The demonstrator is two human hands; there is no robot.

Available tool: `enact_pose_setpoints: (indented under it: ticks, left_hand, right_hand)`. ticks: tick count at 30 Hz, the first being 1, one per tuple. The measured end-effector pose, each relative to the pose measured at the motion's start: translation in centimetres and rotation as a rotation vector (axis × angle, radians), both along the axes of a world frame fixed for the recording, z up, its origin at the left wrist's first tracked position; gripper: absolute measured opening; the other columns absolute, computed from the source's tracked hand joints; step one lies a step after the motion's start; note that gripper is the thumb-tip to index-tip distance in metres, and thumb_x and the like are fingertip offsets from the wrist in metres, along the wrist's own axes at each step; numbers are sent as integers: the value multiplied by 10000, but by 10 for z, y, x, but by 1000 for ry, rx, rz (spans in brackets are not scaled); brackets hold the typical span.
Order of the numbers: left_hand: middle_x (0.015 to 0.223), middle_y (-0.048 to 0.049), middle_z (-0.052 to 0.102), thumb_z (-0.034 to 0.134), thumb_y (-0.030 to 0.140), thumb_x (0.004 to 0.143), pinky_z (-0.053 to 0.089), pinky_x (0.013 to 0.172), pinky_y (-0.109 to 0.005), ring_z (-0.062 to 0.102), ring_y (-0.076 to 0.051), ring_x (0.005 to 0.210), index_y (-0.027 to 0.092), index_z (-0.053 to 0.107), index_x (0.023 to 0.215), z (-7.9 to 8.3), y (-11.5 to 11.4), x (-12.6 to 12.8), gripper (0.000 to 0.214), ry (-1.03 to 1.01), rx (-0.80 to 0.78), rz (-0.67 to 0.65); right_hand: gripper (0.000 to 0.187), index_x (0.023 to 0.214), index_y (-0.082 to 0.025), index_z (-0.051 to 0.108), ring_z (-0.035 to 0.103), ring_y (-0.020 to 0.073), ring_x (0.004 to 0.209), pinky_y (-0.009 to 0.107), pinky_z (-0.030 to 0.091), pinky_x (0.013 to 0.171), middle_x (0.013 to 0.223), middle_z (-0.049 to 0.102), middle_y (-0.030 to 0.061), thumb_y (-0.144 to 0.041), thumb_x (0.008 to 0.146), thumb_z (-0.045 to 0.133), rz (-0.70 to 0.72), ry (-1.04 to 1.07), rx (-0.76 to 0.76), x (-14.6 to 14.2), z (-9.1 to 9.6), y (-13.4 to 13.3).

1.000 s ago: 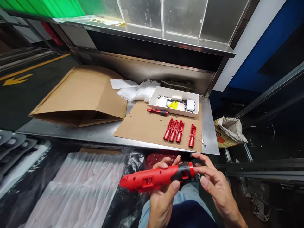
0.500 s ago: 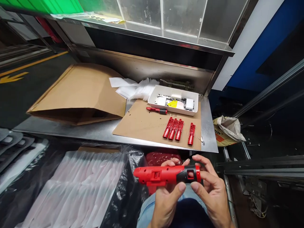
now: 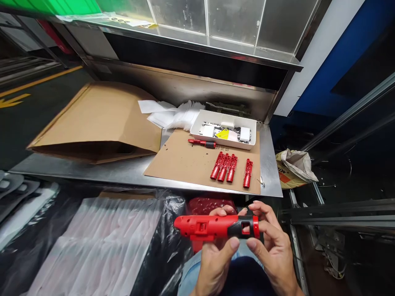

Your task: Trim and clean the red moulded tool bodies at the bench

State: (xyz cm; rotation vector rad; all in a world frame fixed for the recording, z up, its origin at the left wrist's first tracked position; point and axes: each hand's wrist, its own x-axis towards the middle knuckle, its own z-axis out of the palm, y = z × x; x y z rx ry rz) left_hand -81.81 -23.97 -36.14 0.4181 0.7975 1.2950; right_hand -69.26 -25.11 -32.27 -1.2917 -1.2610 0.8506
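Observation:
A red and black plastic tool housing [image 3: 203,227] lies level across both my hands, in front of the bench edge. My left hand [image 3: 214,263] grips it from below, the thumb along the near side and fingertips showing behind. Around its black right end curl the fingers of my right hand [image 3: 274,246], thumb and fingers resting near the red end ring. On the cardboard beyond are several red plastic housings [image 3: 226,167], three close together, and another red housing [image 3: 247,173] stands apart to the right. A red and black piece [image 3: 202,143] lies behind them.
A white tray [image 3: 197,130] with small parts sits on the cardboard sheet [image 3: 173,164]. At left on the metal bench [image 3: 77,170] lies a large brown paper bag [image 3: 101,119]. White wrapped sheets [image 3: 98,238] fill a black-lined box below. A paper sack [image 3: 296,166] stands right.
The view has shifted slightly, so the bench things appear a little further left. Both hands keep their hold on the housing, with hardly any movement.

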Motion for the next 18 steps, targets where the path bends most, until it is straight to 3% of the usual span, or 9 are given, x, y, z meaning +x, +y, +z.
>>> enact_pose_setpoints:
  ticks: [6, 12, 15, 18]
  left_hand:
    - [1291, -6, 550, 773, 242, 800, 504, 1041, -394, 606, -260, 1214, 320, 507, 1087, 18, 3, -4, 400, 154, 157, -35]
    - [1147, 2, 683, 750, 175, 807, 553, 952, -308, 659, -189, 1098, 304, 519, 1017, 30, 6, 2, 338, 339, 296, 138]
    - [1137, 5, 702, 738, 164, 817, 550, 960, -307, 666, -183, 1096, 310, 519, 1047, 28, 9, 1, 350, 361, 343, 164]
    - [1134, -45, 713, 752, 229, 815, 546, 989, -393, 667, -247, 1119, 276, 511, 1105, 28, 10, -3, 380, 377, 237, 119]
  right_hand:
    - [175, 813, -280, 755, 588, 220, 1168, 277, 482, 957, 1212, 620, 54, -440, 852, 696, -49, 8, -30, 0, -5, 4]
    - [166, 826, -255, 721, 590, 243, 1143, 338, 487, 944, 1160, 637, 61, -416, 799, 751, -161, 110, -29, 7, -17, 8]
    - [257, 791, -210, 656, 610, 246, 1076, 366, 499, 898, 1126, 634, 83, -460, 846, 670, -310, 15, -10, 32, -31, 19]
    - [287, 883, -188, 643, 617, 235, 1025, 377, 504, 869, 1104, 620, 98, -471, 880, 597, -436, -119, -31, 73, -56, 43]
